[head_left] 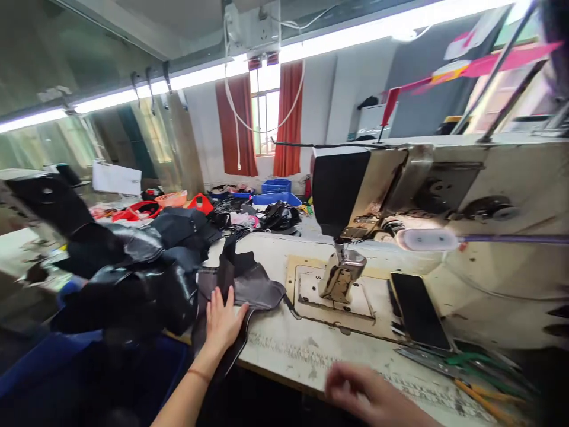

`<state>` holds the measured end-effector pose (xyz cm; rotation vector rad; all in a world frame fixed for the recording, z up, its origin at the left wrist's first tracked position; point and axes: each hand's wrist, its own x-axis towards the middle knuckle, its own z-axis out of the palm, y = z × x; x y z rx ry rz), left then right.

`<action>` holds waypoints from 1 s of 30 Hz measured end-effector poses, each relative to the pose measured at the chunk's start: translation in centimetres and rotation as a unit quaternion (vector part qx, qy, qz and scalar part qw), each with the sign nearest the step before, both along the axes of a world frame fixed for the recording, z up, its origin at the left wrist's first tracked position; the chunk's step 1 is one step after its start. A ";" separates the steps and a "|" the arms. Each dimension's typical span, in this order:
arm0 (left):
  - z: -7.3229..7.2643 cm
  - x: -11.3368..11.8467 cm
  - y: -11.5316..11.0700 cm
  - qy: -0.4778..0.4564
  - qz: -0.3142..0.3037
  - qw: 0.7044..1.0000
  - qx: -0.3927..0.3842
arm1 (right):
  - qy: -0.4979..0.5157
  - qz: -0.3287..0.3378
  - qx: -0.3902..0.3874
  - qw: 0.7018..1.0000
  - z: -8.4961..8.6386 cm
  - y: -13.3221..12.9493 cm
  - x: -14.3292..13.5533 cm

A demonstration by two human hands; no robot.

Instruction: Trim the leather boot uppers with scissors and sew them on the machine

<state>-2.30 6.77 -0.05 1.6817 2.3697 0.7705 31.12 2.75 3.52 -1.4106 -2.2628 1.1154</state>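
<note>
My left hand (223, 320) lies with its fingers spread on a dark grey and black sewn piece (262, 284), seemingly leather or fabric, at the left part of the white sewing table (284, 350). A dark strap-like strip (227, 261) stands up from that piece just beyond my fingertips. My right hand (360, 388) is over the table's front edge, blurred by motion with its fingers curled; I cannot make out anything in it. Beyond it stands the post (340, 276) of a sewing machine (377, 190), with the machine's head above.
A large heap of black pieces (146, 273) rises at the left, over a blue bin (102, 367). A phone (418, 308) lies right of the machine post, near scissors (427, 362) and green-handled tools (482, 362). Blue crates (275, 196) stand farther back.
</note>
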 end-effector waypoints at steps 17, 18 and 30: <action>2.5 1.2 -1.9 0.019 -0.169 0.985 -0.040 | 0.080 -0.176 -0.037 0.980 -1.3 6.3 -3.9; 2.5 2.3 -1.6 0.019 -0.188 0.981 -0.034 | 0.077 -0.195 -0.029 0.977 -1.7 4.9 -2.7; 1.2 3.0 -0.3 0.063 -0.224 0.968 -0.095 | -0.045 -0.178 0.011 0.983 -3.5 -1.3 -1.8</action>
